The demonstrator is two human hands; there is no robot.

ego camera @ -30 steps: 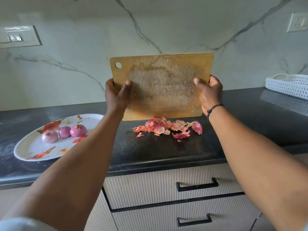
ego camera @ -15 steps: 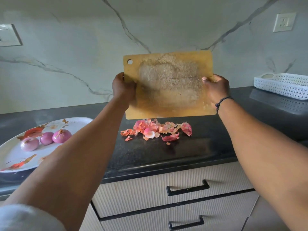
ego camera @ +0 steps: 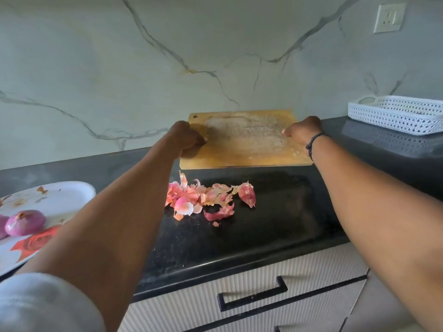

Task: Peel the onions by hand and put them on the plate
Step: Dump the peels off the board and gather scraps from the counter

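Both hands, left (ego camera: 185, 137) and right (ego camera: 302, 131), grip the board (ego camera: 244, 142) at the counter's (ego camera: 251, 236) back edge; peeled onions (ego camera: 25, 222) sit on the plate (ego camera: 69, 195) at its left end, where the left forearm could nudge it

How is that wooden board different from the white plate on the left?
The cutting board is a tan rectangle, worn pale in the middle; the plate is white and rounded with a red flower print. The board is bare and gripped by the left hand and right hand; the plate carries peeled onions, untouched. Both are on the dark counter.
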